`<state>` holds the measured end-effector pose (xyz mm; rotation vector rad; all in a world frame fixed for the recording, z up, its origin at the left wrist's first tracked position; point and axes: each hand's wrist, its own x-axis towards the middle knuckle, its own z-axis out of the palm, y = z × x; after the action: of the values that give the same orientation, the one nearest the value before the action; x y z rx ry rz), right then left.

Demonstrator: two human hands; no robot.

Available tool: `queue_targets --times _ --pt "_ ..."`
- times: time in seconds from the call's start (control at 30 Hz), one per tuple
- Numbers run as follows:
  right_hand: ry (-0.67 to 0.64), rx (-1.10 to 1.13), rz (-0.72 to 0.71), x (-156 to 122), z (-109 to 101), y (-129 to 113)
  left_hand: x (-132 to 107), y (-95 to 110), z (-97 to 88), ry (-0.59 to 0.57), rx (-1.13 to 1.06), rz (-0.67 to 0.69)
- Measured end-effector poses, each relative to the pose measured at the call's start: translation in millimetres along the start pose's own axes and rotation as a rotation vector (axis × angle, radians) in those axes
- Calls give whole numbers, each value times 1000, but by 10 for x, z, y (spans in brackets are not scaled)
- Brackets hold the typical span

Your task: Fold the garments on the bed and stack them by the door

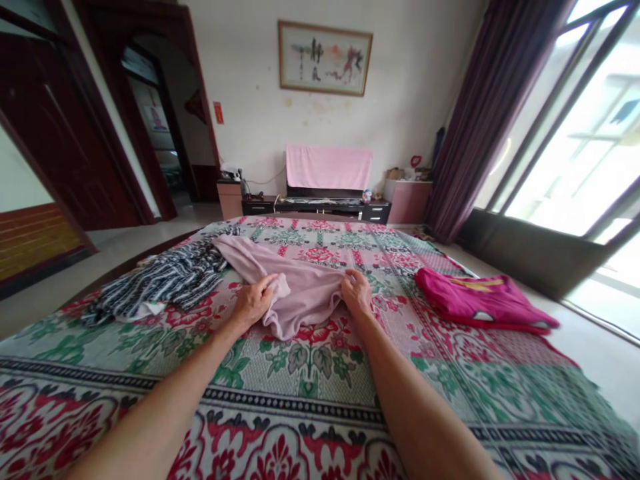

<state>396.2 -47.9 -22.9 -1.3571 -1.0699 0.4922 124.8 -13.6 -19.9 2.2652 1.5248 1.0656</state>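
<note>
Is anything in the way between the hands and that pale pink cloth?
No, nothing visible is. The left hand and right hand already grip the pale pink cloth. The striped clothes lie to the left, and the folded magenta cloth lies apart on the right.

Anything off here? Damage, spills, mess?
Mainly the wall: yellowish blotches below the framed picture look like stains or worn paint. The striped clothing lies in a rumpled heap, unlike the folded magenta cloth. No spill or tear visible on the pink garment held in the left hand and right hand.
</note>
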Motion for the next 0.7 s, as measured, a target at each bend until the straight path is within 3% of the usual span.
queue_targets --times 0.07,0.1,0.2,0.3,0.37,0.53,0.7 --pt "89 -268 -256 -73 59 -143 -14 14 25 5 31 11" --pt "60 -354 -366 -117 105 -228 -15 13 27 2 41 7" --pt "-198 -413 -529 -261 266 -427 -1 -2 8 -24 36 -22" --pt "-454 -375 -561 -394 389 -441 13 -17 -10 -26 -4 -40" --pt "-547 -394 -568 -459 430 -383 17 -24 -13 -14 -29 -52" --pt "-648 -428 -570 -534 462 -346 43 -77 -16 5 -161 -120" --pt "-735 -508 -603 -627 535 -449 111 -163 -32 10 -565 -288"
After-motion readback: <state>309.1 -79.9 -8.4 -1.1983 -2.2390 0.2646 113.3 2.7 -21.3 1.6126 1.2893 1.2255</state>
